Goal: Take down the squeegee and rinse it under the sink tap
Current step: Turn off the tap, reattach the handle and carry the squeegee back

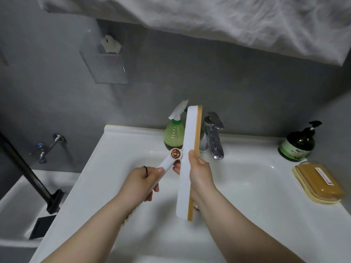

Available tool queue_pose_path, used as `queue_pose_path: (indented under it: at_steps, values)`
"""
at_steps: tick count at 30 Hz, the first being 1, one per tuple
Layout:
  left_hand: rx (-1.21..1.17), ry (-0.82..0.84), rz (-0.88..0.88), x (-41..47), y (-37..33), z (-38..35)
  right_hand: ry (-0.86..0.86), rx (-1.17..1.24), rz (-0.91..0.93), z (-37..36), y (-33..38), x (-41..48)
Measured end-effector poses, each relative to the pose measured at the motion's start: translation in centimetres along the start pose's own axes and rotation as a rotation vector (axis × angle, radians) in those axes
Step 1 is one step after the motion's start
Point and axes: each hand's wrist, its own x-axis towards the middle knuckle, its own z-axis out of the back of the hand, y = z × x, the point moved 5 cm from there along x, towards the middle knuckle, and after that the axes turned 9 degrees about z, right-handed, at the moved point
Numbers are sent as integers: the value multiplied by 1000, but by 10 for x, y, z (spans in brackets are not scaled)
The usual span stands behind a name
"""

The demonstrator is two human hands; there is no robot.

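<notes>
Far left, a wall tap (44, 149) sits over a low basin (17, 205), with a dark pole (28, 168) slanting down into it. Up on the wall, a ribbed holder (106, 69) with a tissue poking out. Now the action, over the sink (106, 149): the left hand (141, 181) is closed round the squeegee's white handle (167, 164), thumb laid along the top, fingers curled underneath, a dark ring on one finger. The forearm comes up from the near left, wrist angled toward the middle. The handle runs up and right to a copper-coloured joint (175, 153), and from there the squeegee (187, 164) stands nearly upright above the bowl, white face toward us, tan strip along its right edge, top end in front of the spray bottle (173, 133) and just left of the tap (213, 135). The right hand (200, 173) wraps the blade at mid-height from the right side, thumb up along the tan edge, fingertips peeking round the left of the blade. That forearm reaches in from the near right. No water visible from the spout. Further right on the rim, a dark pump bottle (299, 145), and nearer, an amber soap (319, 181) in a pale dish (303, 188)
</notes>
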Motion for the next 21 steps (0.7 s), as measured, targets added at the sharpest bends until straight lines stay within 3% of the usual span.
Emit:
queue_pose_path:
  at_steps: [10, 17, 21]
  values:
    - [-90, -131, -35, 0, 4, 7, -175, 205, -105, -32, -16, -9]
    - [-163, -35, 14, 3, 15, 9, -213, 156, -149, -47, -23, -14]
    - [-22, 51, 11, 12, 13, 32, -130, 81, -182, -60, -25, -12]
